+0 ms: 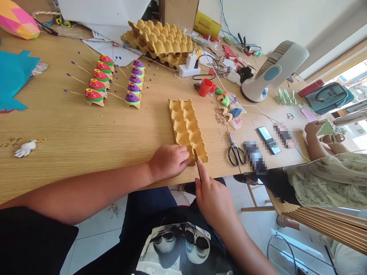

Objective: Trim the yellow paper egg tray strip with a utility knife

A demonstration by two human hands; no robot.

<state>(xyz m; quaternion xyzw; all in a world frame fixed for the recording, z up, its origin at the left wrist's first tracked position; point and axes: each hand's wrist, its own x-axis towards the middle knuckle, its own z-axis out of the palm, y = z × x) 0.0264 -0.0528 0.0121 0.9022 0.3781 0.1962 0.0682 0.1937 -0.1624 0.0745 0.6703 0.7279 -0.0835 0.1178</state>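
Observation:
In front of me lies a two-column strip of yellow egg tray (183, 118), its cups facing up. My left hand (169, 162) is closed on the strip's near left corner, thumb and fingers pressed against it. A thin, dark-bladed knife (196, 156) is gripped in my right hand (213, 193), the index finger stretched along it. Its tip touches the strip near the middle of the near end. My right palm hides most of the handle. Scissors (235, 151) with black handles lie to the right of the strip.
Two rows of painted egg-tray caterpillars (133, 86) with cotton-swab feelers stand at left. Stacked egg trays (163, 40), a power strip (189, 70) and a fan (272, 72) are farther back. Colourful clay (225, 101) and a red cup (205, 88) sit right. Another person's hand (314, 129) holds green paper.

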